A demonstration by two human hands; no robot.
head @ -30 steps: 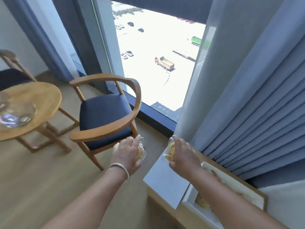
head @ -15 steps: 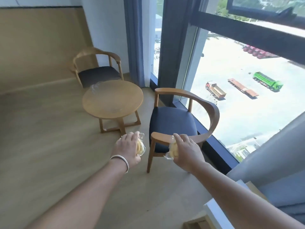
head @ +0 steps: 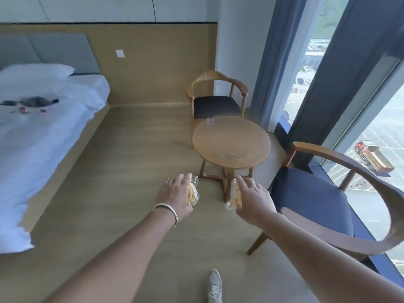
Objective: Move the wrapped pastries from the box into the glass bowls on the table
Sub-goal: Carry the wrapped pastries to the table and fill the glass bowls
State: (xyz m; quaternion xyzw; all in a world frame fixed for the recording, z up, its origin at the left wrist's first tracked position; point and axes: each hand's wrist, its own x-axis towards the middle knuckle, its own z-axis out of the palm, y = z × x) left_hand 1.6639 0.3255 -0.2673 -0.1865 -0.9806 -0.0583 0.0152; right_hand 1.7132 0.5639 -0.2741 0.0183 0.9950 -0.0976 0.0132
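Observation:
My left hand (head: pixel 175 196) grips a yellow pastry in clear wrap (head: pixel 193 193). My right hand (head: pixel 254 199) grips a second wrapped pastry (head: pixel 235 197). Both hands are held out over the floor, short of the round wooden table (head: pixel 231 142). On that table stand clear glass bowls, faint against the wood: one near the front (head: pixel 235 155) and one at the back edge (head: pixel 211 122). The box is out of view.
A wooden armchair with a dark blue seat (head: pixel 312 200) stands close on my right, and another chair (head: pixel 216 101) stands behind the table. A bed with white sheets (head: pixel 39 132) is on the left. A tall window and blue curtains line the right. My shoe (head: pixel 215 285) shows below.
The view has swung left from the box and window to the table and bed. Both hands keep hold of their pastries and have come nearer the table.

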